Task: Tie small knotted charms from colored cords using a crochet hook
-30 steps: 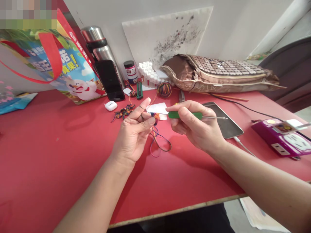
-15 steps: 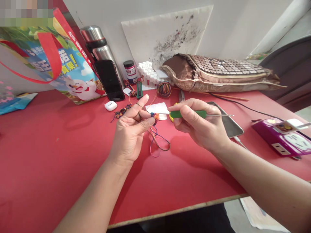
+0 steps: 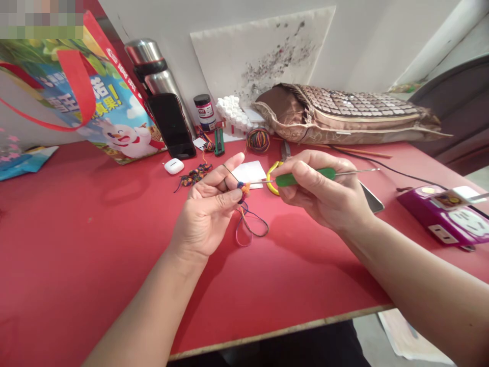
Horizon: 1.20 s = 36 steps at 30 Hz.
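Between thumb and fingers, my left hand (image 3: 208,206) pinches a small multicoloured crochet piece (image 3: 244,190), blue and orange on top. A dark strand of yarn runs taut from it to my raised index finger. Loose loops of yarn (image 3: 252,229) dangle below the piece. My right hand (image 3: 324,193) grips a crochet hook (image 3: 289,180) by its green handle, with thin metal shafts at both ends. The left shaft reaches the crochet piece; whether its tip is inside a stitch I cannot make out.
Behind my hands lie a yarn ball (image 3: 259,140), white paper (image 3: 250,173), yellow-handled scissors (image 3: 272,178), a green cutter (image 3: 219,141) and finished knotted yarn (image 3: 195,175). A phone (image 3: 171,125) leans on a steel flask (image 3: 156,71). A purple power strip (image 3: 439,214) stands at right.
My right hand has shifted right with the crochet hook, uncovering more of the yellow handle. The left hand's index finger has tilted slightly, and the crochet piece has turned a little.
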Each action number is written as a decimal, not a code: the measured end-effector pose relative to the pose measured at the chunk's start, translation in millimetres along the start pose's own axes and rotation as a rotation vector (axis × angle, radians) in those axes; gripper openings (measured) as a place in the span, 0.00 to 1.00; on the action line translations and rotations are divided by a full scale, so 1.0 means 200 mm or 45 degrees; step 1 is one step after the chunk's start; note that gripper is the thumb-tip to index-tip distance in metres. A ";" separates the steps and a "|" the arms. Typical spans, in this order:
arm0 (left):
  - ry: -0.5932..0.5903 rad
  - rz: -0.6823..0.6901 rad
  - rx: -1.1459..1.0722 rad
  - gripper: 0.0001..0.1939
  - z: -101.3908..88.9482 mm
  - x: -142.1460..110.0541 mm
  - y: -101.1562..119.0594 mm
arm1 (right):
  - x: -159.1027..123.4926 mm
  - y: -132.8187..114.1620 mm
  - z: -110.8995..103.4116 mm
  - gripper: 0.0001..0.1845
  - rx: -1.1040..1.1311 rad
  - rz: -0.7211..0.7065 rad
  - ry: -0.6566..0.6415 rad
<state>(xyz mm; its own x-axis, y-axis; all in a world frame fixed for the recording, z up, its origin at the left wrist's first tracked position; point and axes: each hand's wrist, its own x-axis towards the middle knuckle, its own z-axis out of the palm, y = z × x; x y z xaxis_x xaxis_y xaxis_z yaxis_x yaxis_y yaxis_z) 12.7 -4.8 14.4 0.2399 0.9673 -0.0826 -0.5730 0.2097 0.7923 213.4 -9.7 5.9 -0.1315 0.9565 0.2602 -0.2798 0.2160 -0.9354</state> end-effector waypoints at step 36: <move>0.148 0.423 0.324 0.21 0.05 -0.02 -0.06 | -0.02 0.07 0.10 0.12 0.606 0.260 -0.035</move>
